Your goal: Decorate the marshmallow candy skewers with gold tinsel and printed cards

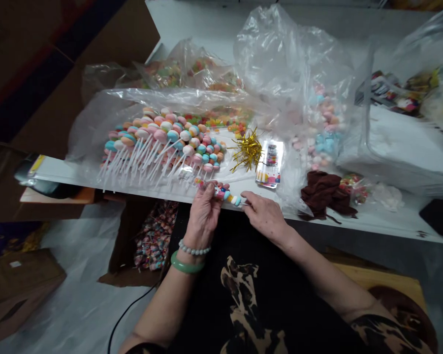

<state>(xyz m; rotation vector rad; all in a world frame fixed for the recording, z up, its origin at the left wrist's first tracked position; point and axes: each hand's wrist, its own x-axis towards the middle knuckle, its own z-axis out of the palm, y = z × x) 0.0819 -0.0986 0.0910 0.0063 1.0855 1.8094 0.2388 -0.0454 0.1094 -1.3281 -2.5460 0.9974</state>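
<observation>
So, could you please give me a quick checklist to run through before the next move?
1. Left hand holding the row of candies: ok.
2. Right hand firmly gripping the other end: cannot tell; its fingertips are there, but the grip is unclear.
3. Candies in hand fully wrapped: cannot tell, too small.
4. Gold ties within reach: looks ok, just beyond the hands.
5. Printed cards at hand: ok, beside the ties.
6. Lollipops neatly aligned: not ok, sticks at varied angles.

A black top [280, 300] with a tan-and-black blotched print [239, 294] down the front; its right sleeve [387, 330] carries similar blotches. The left arm [162, 307] wears a bracelet [194, 251] of pale round beads and, nearer the elbow, a smooth green bangle [186, 267].
</observation>
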